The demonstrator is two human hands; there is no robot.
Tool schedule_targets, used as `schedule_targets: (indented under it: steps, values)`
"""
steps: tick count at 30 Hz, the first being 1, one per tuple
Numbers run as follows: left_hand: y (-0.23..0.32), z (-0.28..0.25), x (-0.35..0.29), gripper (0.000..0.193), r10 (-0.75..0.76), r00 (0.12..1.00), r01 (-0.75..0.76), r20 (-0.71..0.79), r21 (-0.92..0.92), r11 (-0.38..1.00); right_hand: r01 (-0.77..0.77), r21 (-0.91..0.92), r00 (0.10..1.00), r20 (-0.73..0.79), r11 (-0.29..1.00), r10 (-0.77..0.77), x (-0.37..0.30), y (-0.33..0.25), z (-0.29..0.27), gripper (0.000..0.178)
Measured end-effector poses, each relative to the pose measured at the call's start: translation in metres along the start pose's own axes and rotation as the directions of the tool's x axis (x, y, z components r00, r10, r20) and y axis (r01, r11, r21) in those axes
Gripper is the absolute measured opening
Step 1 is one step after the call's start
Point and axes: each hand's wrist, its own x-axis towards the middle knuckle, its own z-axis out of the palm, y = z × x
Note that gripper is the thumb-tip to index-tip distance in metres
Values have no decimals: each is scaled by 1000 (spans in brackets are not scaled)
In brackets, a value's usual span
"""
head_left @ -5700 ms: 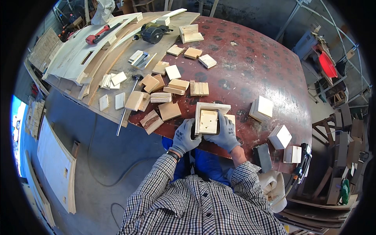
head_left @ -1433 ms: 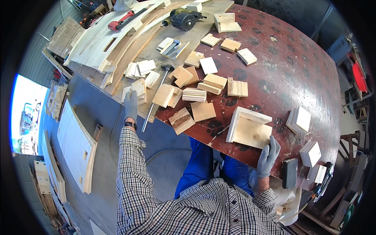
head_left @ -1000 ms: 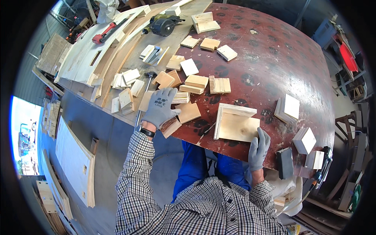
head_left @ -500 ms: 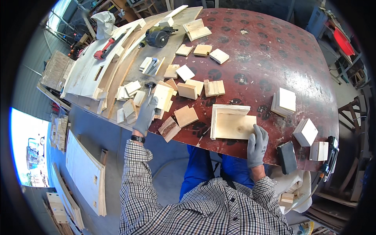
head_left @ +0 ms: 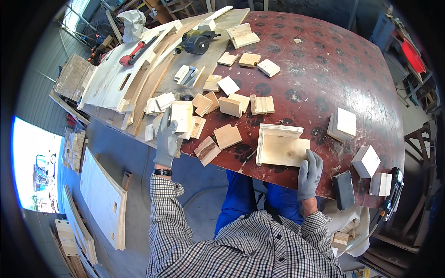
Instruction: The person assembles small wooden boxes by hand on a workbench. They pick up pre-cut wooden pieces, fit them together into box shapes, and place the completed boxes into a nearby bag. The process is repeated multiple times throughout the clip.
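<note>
Stands at a broad dark red counter [head_left: 324,83], scuffed, flecked with wood crumbs and patterned with rows of dark round marks, giving way on the left to pale bare plywood [head_left: 167,81]. Rests the right hand [head_left: 309,175] at the right edge of an L-sided wooden piece [head_left: 283,150] lying close to the counter's near edge, grip loose, with fingers mostly straight, touching without closing around. Lays the left hand [head_left: 165,146] against a pale wooden block [head_left: 181,114] at the left of the scatter, grip partly bent, with fingers along the side and thumb by the face; cannot tell whether clasped or only touched. Between the hands, small blocks [head_left: 228,135] in a loose spread across red surface and plywood. At the right front corner, a dark grey block [head_left: 343,190] and a black tool [head_left: 394,190]. Farther back on the left, a black-and-yellow power tool [head_left: 197,41], a red tool [head_left: 131,56] and a whitish bag [head_left: 133,25]. Around the counter, a grey floor [head_left: 148,194], leaning panels [head_left: 104,199], a ribbed wall [head_left: 53,65], a glaring opening [head_left: 28,153] at far left, and a red basin [head_left: 412,54] on the right.
</note>
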Motion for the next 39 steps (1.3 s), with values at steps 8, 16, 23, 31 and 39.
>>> schedule_targets:
  steps: [8,16,23,31,39]
  values:
    - [-4,-59,-18,59,466,804,-56,-369,733,678,5,-9,1000,8,1000,-5,0,3,0,40]
    - [4,-92,37,64,387,905,56,-177,951,304,7,-27,999,34,1000,-6,-1,1,0,39]
    - [-42,-94,88,60,128,960,267,-250,954,-140,21,-4,999,25,1000,-21,2,-2,-1,39]
    - [-18,-81,92,67,211,958,242,-191,938,-248,7,-10,1000,24,1000,-6,1,1,-2,39]
    - [4,29,94,77,234,812,-477,535,839,-263,-7,-16,1000,0,1000,7,0,1,-1,38]
